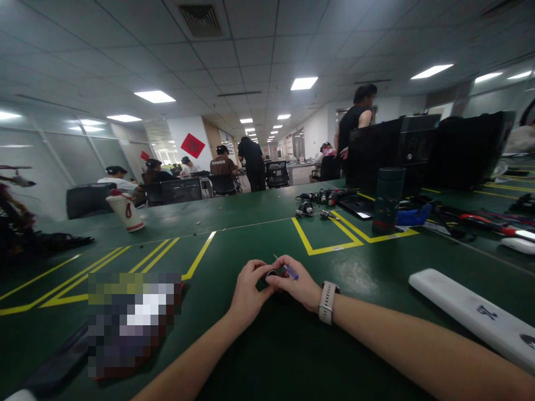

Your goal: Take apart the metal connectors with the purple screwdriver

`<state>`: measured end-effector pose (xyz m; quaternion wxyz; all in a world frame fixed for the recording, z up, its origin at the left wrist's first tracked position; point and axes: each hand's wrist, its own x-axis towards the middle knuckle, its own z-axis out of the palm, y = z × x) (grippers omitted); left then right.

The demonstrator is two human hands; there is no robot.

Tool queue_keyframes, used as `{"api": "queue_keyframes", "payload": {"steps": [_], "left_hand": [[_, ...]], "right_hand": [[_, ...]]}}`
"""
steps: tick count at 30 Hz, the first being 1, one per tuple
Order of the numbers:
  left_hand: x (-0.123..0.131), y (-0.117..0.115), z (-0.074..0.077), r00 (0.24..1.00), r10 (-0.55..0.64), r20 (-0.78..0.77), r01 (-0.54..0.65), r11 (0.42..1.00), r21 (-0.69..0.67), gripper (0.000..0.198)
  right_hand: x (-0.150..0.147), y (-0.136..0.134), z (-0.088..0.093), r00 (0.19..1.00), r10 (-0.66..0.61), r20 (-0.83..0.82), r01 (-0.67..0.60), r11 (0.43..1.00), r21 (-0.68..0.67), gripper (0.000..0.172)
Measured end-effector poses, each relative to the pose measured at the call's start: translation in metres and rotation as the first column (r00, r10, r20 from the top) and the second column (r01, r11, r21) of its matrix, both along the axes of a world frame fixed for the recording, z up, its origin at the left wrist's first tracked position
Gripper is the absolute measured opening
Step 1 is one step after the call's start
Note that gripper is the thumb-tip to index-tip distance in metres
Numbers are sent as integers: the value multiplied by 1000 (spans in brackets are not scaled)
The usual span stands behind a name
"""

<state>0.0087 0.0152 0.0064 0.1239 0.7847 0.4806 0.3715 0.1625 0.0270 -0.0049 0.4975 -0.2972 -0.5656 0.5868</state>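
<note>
Just above the green table, my left hand (249, 287) and my right hand (298, 284) meet at the fingertips. Between them is a small dark round part (271, 273) with a pale rim, pinched by the fingers of both hands. Its exact kind is too small to make out. A small screwdriver (291, 272) with a clear purple handle lies across the fingers of my right hand. Its thin shaft points up and left, past the fingertips. A pale-strapped watch (327, 302) is on my right wrist.
A white long device (472, 312) lies at right, a phone-like blurred object (137, 328) at left. Further off are a paper cup (126, 210), metal connectors (307, 208), a dark green flask (388, 200) and black computer cases (376, 153). Yellow tape marks the table (234, 239). People sit and stand beyond.
</note>
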Motion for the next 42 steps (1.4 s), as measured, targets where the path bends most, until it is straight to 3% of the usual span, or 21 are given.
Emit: {"api": "queue_keyframes", "payload": {"steps": [7,12,15,19,26,31,37,42], "left_hand": [[0,2,-4,997,-17,-80,18,1000,14,39],[2,0,-6,996,-12,-92,20,996,89,48],[3,-3,-4,995,4,-99,2,998,62,47],[3,-6,-1,995,-9,-101,5,999,-41,43],[6,-9,-1,987,-109,-114,97,990,-102,41],[10,-12,1,971,-113,-211,88,988,-124,39],[13,-16,7,925,-149,-350,102,984,-149,36],[15,-16,4,905,-154,-396,98,983,-158,32]], "right_hand": [[-3,0,-4,996,-13,92,5,995,96,30],[4,13,-4,952,-175,251,119,968,221,26],[21,35,-2,855,-364,369,249,913,324,24],[56,65,-1,662,-548,511,342,828,444,25],[96,87,-3,359,-628,691,339,777,530,17],[90,86,-2,262,-649,715,309,758,575,20],[82,91,13,167,-722,672,344,681,647,25],[82,127,35,103,-668,737,271,732,626,28]]}}
